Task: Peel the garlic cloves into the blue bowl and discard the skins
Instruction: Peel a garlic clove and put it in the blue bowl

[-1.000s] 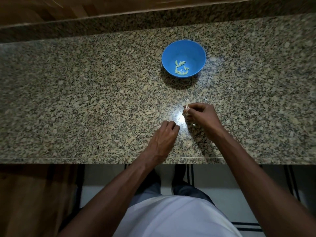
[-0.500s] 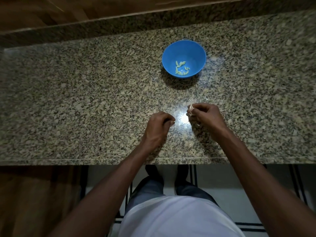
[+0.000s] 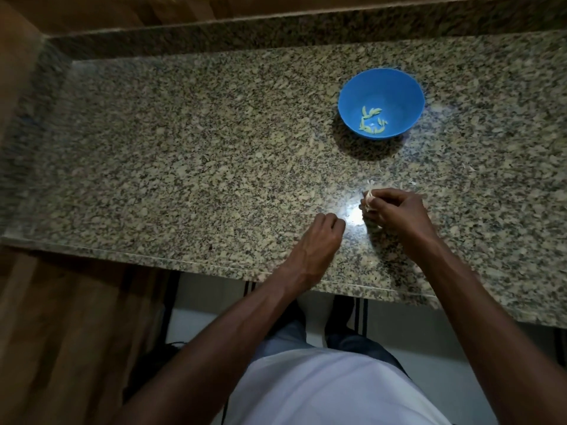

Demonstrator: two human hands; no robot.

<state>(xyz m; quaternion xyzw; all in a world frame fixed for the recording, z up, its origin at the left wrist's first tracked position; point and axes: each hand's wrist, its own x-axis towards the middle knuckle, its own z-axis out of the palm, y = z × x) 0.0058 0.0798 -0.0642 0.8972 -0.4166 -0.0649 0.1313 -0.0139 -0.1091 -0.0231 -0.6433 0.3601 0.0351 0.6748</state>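
A blue bowl (image 3: 381,103) stands on the granite counter (image 3: 190,154), far right of centre, with several pale peeled garlic cloves (image 3: 372,122) in its bottom. In front of the bowl my right hand (image 3: 395,211) pinches a clump of pale garlic skins (image 3: 369,197) just above the counter. My left hand (image 3: 319,240) rests on the counter to its left with fingers curled under; whether it holds anything is hidden. A few thin skin scraps (image 3: 381,170) lie on the stone near my right hand.
The counter ends at a front edge (image 3: 214,265) close to my body and at a raised granite back ledge (image 3: 276,32). Wood panels flank it on the left. A bright light glare (image 3: 352,214) sits between my hands.
The view has swung left, so bowl and hands now sit further right in frame. My left hand curled tighter and stayed beside the right, which keeps pinching the skins.
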